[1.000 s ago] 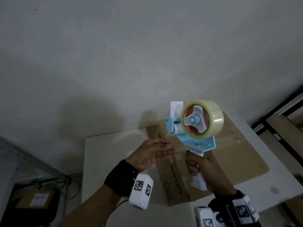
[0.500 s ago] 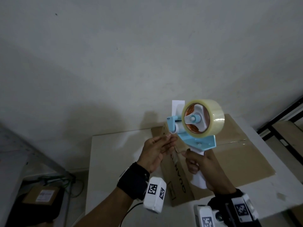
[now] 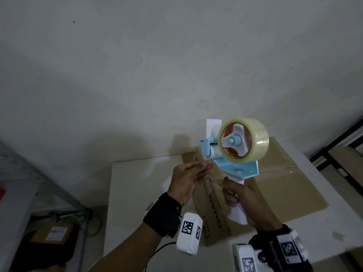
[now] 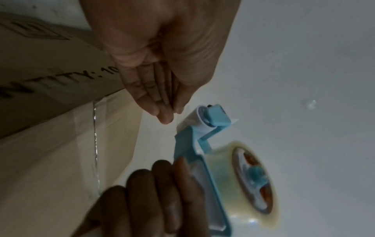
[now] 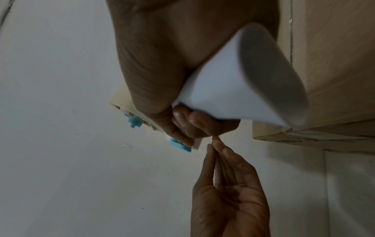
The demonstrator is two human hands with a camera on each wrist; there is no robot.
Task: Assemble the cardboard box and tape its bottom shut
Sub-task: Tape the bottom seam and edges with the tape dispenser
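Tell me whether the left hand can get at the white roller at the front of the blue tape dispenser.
Probably yes. The left hand hovers with its fingertips just short of the white roller on the blue tape dispenser, nothing between them, while the right hand holds its handle.

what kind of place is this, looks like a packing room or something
Probably a small packing or stockroom corner, though that is a guess. A cardboard box sits on a plain white table against a bare wall, the right hand holds a tape dispenser, and a labelled parcel lies on the floor.
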